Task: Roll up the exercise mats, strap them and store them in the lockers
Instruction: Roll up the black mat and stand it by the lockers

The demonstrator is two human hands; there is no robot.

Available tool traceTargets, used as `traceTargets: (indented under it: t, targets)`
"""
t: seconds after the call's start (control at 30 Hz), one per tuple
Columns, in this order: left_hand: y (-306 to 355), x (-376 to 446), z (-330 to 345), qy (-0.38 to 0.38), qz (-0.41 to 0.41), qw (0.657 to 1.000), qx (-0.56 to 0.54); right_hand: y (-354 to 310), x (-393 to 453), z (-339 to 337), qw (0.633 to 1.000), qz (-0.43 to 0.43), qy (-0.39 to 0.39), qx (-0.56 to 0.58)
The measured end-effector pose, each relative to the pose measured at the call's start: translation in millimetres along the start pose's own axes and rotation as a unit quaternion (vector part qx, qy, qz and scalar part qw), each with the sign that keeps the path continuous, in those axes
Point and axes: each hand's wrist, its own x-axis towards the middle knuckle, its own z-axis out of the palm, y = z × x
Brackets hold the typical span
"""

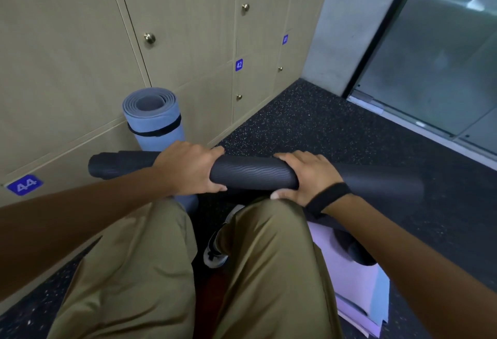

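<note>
Hands first: our left hand [188, 170] and right hand [306, 177] both grip the black mat [252, 174], fingers curled over the top, thumbs under. It's rolled tight and held level across our knees, one end poking out toward the lockers [67, 56] on the left, other end off to the right. No strap visible on it, though the hands hide part of the roll. A black band [326, 197] sits on our right wrist; could be the strap for this mat, can't tell.

Progress, judging from what shows: blue mat [154, 120] is rolled and strapped, black strap [158, 130] round its upper part, standing on end against the lockers just past the black mat. Not stored yet. All locker doors we see are closed, incl. nos. 42 and 44.

Left to do, prob.: strap the black mat, open a locker, put both rolls in. Purple mat [357, 279] lies on the floor [309, 123] by our right leg, w/ a dark roll on it; its state is unclear.
</note>
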Motion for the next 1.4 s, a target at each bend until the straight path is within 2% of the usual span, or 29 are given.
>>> traceTargets:
  t: [0.1,0.27,0.67,0.9,1.03,1.23,1.4]
  targets:
    - [-10,9,-13,-0.057,-0.024,0.998,-0.028,12,0,4,0.995,0.003,0.050,-0.083]
    - [-27,21,-42,-0.082,-0.054,0.994,-0.051,16,24,-22,0.993,0.022,0.051,-0.105]
    - [-67,28,-215,0.036,-0.068,0.997,0.030,-15,37,-191,0.976,0.015,0.166,-0.137]
    - [-68,-18,-278,0.066,-0.060,0.995,0.035,-49,-4,-242,0.964,-0.006,0.209,-0.166]
    - [-58,-59,-287,0.058,-0.068,0.996,0.028,-75,-34,-240,0.956,-0.027,0.233,-0.178]
    - [-37,-122,-258,0.014,-0.072,0.997,0.000,-109,-88,-206,0.945,-0.070,0.255,-0.194]
    - [-15,-164,-220,-0.044,-0.071,0.996,-0.032,-127,-124,-165,0.961,-0.075,0.195,-0.179]
